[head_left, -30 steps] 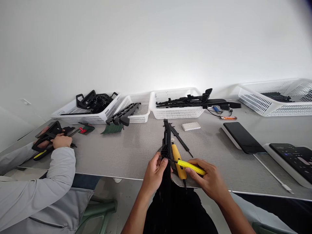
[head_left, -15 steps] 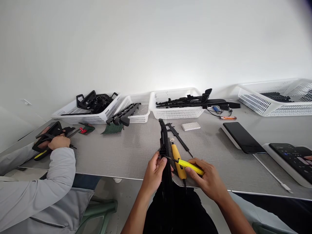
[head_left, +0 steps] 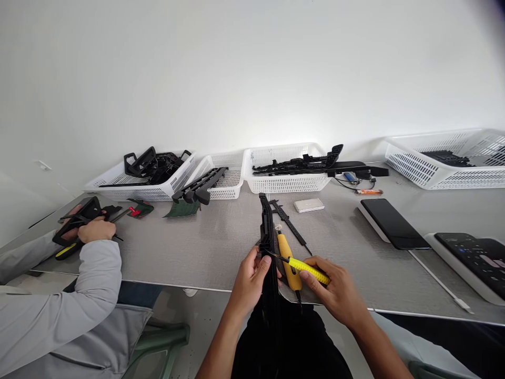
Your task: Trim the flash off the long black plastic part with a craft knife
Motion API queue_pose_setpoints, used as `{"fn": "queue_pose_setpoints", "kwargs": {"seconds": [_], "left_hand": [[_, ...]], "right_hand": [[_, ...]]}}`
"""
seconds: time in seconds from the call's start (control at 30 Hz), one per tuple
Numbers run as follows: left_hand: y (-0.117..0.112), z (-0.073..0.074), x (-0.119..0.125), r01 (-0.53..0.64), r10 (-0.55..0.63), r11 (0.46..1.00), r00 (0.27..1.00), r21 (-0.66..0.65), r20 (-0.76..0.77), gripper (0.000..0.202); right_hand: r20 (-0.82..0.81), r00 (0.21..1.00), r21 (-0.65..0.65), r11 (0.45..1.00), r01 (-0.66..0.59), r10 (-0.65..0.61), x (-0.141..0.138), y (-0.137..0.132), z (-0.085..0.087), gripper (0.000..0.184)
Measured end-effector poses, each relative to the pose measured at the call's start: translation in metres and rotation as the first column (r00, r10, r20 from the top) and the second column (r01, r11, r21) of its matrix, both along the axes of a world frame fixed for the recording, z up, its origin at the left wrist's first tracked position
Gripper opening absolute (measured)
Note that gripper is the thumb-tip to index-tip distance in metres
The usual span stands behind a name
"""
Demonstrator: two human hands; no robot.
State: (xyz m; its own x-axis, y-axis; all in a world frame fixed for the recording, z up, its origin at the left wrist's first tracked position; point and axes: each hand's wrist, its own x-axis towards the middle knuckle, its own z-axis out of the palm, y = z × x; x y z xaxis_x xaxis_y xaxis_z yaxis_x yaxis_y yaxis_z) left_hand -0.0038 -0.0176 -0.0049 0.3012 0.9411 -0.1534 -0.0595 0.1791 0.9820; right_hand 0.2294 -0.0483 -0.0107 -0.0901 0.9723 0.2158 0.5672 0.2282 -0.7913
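Gripped in my left hand (head_left: 252, 273) is a long black plastic part (head_left: 267, 231), held lengthwise at the front edge of the table. My right hand (head_left: 335, 287) is closed around a yellow utility knife (head_left: 308, 270). The knife's thin dark tip points left and meets the part just beside my left thumb; whether it cuts in, I cannot tell. Under the knife lies a yellow-handled tool with a cord (head_left: 289, 258), resting on the grey table (head_left: 221, 242). Beyond it is a black caliper (head_left: 290, 223). The lower end of the part blends into dark clothing.
White baskets of black parts (head_left: 286, 184) line the wall. A small white box (head_left: 309, 205), a phone (head_left: 394, 223) on a white block and a white cable (head_left: 440, 284) lie to the right. On the left, a co-worker's hands (head_left: 97, 230) hold a black part.
The black part's far end has shifted very slightly right. Both my hands keep nearly the same place and grip. A fingertip at the far right edge has gone from view.
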Motion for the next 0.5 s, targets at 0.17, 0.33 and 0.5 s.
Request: {"fn": "queue_pose_setpoints", "kwargs": {"seconds": [0.17,0.33,0.5], "left_hand": [[0.0001,0.0,-0.0004,0.008,-0.008,1.0,1.0,-0.01,0.005,0.054],[0.0003,-0.0001,-0.0006,0.02,-0.02,1.0,1.0,-0.007,0.004,0.057],[0.0001,0.0,-0.0009,0.018,-0.018,1.0,1.0,-0.009,-0.01,0.057]], "right_hand": [[0.013,0.999,-0.011,0.999,-0.041,0.042,-0.0006,-0.0006,-0.0023,0.048],[-0.011,0.999,-0.036,0.999,-0.034,0.033,-0.0001,-0.0018,-0.0031,0.048],[-0.027,0.997,-0.019,0.997,-0.069,0.069,0.0004,-0.0026,0.0002,0.046]]}}
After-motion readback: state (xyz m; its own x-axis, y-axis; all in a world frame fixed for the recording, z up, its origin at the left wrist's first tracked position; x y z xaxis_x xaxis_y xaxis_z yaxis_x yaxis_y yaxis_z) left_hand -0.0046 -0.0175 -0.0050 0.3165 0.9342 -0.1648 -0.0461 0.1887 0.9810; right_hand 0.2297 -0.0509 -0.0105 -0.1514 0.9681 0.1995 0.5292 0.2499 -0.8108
